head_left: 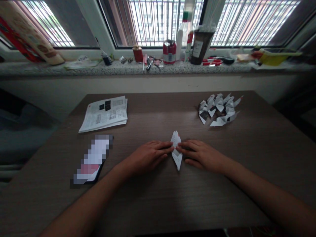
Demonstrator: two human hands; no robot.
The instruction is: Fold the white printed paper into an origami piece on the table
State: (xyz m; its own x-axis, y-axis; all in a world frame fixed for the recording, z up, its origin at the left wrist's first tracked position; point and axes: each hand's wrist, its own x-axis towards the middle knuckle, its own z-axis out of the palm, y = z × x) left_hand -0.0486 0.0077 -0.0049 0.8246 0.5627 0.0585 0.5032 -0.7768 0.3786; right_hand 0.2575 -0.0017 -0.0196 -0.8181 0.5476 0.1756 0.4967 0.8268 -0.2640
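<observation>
A narrow, diamond-shaped piece of folded printed paper lies flat on the brown table, one point toward me and the other away. My left hand comes in from the left with its fingers stretched out, the tips touching the paper's left edge. From the opposite side my right hand rests its extended fingertips on the right edge. Neither hand grips the paper; both lie low over the tabletop. The fingertips cover part of the paper's middle.
A cluster of folded paper pieces sits at the table's back right. Stacked printed sheets lie back left, with a phone nearer me. On the windowsill stand a red can, a dark drink cup and a yellow container.
</observation>
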